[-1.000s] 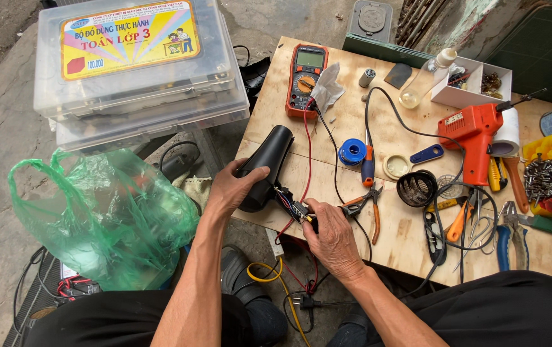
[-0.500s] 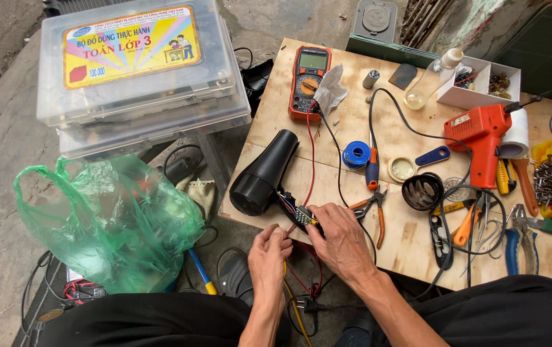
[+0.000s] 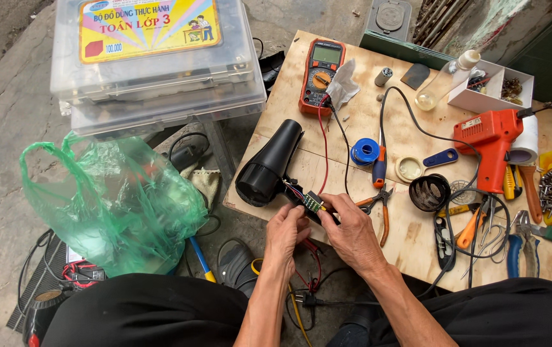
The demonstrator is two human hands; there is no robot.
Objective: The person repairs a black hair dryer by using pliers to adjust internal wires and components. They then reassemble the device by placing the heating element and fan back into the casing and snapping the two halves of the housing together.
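Note:
A black hair dryer [image 3: 269, 164] lies on the wooden board [image 3: 411, 238], its barrel pointing up-right and its open handle end near the board's front edge. Thin coloured wires run from it to a small green circuit board [image 3: 312, 203]. My left hand [image 3: 287, 233] and my right hand [image 3: 350, 229] meet at that circuit board and pinch it between their fingertips, just in front of the board's edge. Red leads hang below my hands.
A red multimeter [image 3: 321, 74], blue solder spool [image 3: 364, 151], orange soldering gun [image 3: 491, 144], pliers [image 3: 379, 209] and other hand tools crowd the board. Stacked clear plastic boxes [image 3: 160, 64] stand to the left, a green plastic bag [image 3: 109, 202] below them.
My left hand has let go of the hair dryer's body and come down to the small circuit board beside my right hand. The dryer now lies on the board.

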